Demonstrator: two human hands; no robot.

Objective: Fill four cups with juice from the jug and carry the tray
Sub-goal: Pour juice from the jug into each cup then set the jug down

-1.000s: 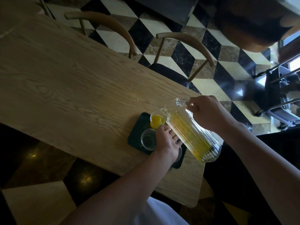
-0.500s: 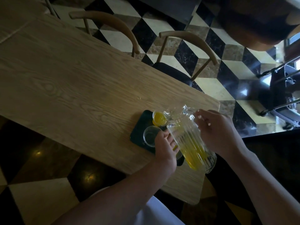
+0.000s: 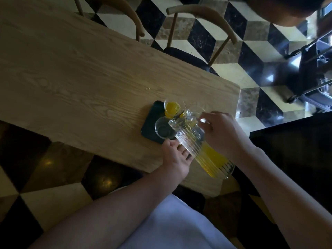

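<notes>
A ribbed glass jug with yellow juice in its lower part is tilted, its spout over the dark green tray. My right hand grips the jug near its top. My left hand rests at the tray's near edge against the jug's side, fingers spread. On the tray, a far cup holds juice and a nearer clear cup looks empty, just under the spout. Other cups are hidden behind the jug.
The tray sits near the right end of a long wooden table. Two wooden chairs stand at the far side. A checkered tile floor surrounds the table, and a dark counter lies to the right.
The jug's spout has shifted from the filled far cup toward the nearer empty cup. My left hand slid back to the tray's near edge. My head has moved, shifting the view.
</notes>
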